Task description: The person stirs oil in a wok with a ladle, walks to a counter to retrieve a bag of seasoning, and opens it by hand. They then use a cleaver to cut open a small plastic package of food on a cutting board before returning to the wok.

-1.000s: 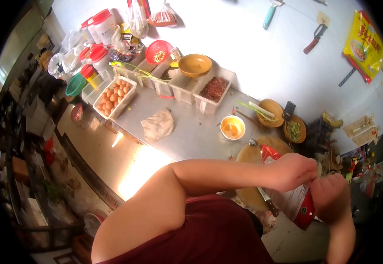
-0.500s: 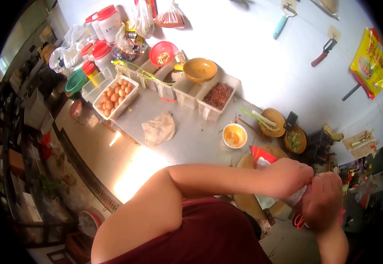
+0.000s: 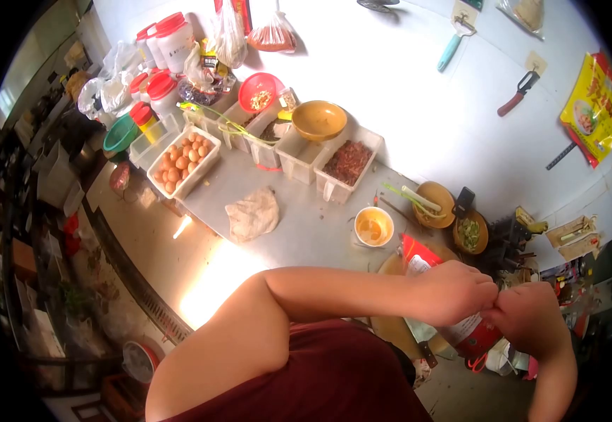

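A red-and-white packet point(image 3: 472, 337) is between my hands, with one red end point(image 3: 416, 253) showing past my left wrist. My left hand point(image 3: 455, 292), its forearm crossing in front of me, is closed on the packet's edge. Right against it, my right hand point(image 3: 532, 316) pinches the same edge, and the two sets of knuckles almost touch. What the fingertips do is hidden. Beneath the packet is a round wooden board point(image 3: 390, 330) with a cleaver point(image 3: 427, 352) on it. Just beyond stands a white cup of beaten egg point(image 3: 374, 227).
A tub of eggs point(image 3: 183, 160), a tub of dark red dried food point(image 3: 348, 163) and a yellow bowl point(image 3: 319, 120) line the wall. A crumpled cloth point(image 3: 252, 214) lies on the metal counter point(image 3: 306, 232). Bowls with scallion point(image 3: 434, 205) and chopped greens point(image 3: 469, 234) stand at right.
My right hand has turned and shifted slightly right, its knuckles now higher beside my left. More of the packet's red lower part shows below my hands. The camera view has tilted a little.
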